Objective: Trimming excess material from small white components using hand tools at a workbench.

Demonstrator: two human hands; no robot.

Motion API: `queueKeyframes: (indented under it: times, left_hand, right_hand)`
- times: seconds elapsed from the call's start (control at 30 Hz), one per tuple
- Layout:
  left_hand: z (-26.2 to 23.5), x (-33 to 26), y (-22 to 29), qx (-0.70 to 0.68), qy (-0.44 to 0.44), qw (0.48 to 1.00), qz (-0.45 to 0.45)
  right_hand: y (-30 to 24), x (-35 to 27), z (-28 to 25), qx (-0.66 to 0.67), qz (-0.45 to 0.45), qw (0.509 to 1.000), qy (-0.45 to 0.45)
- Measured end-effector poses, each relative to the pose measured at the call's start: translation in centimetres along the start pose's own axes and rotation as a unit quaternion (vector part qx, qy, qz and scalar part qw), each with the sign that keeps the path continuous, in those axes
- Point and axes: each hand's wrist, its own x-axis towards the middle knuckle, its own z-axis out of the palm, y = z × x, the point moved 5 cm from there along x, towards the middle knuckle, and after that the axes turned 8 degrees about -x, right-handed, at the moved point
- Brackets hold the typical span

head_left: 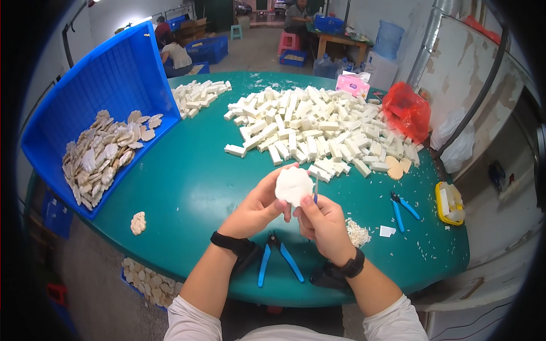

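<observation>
Both hands hold a cream-white flat piece with a scalloped, cloud-like edge [294, 186] above the near middle of the green table. My left hand [263, 200] grips its left side, fingers behind and thumb at the lower edge. At its lower right my right hand [323, 221] pinches the piece with the thumb. A slim tool with a thin metal blade and a blue part [316, 190] also rises from my right hand; its lower end is hidden by the fingers. Blue-handled nippers [280, 258] lie spread between my forearms.
A big pile of white blocks [318, 125] covers the far table [187, 193]. At left, a tilted blue bin [114, 85] holds scalloped pieces. Right are other nippers [402, 210], a yellow tray [441, 211], white scraps [357, 233] and a red bag [405, 111]. People sit farther back.
</observation>
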Motion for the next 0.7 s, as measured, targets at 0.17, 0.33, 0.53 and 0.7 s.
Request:
queueKeyframes:
  times: [0.17,0.33,0.53,0.7]
  left_hand:
    - [-1.0,0.0,-1.0,-0.049,0.058,0.996,-0.042]
    - [-0.9,-0.3,-1.1,-0.067,0.067,0.989,-0.115]
    - [-0.4,-0.6,-1.4,-0.196,0.040,0.963,-0.180]
    - [0.0,-0.8,-1.7,-0.160,0.003,0.961,-0.224]
  right_hand:
    - [-0.7,-0.5,0.7,-0.107,-0.009,0.990,-0.091]
    - [-1.8,-1.1,-0.8,-0.123,-0.012,0.981,-0.148]
    - [-3.5,-1.1,-1.0,-0.295,-0.042,0.953,-0.060]
    - [-3.3,-0.6,-0.6,-0.405,-0.142,0.903,-0.003]
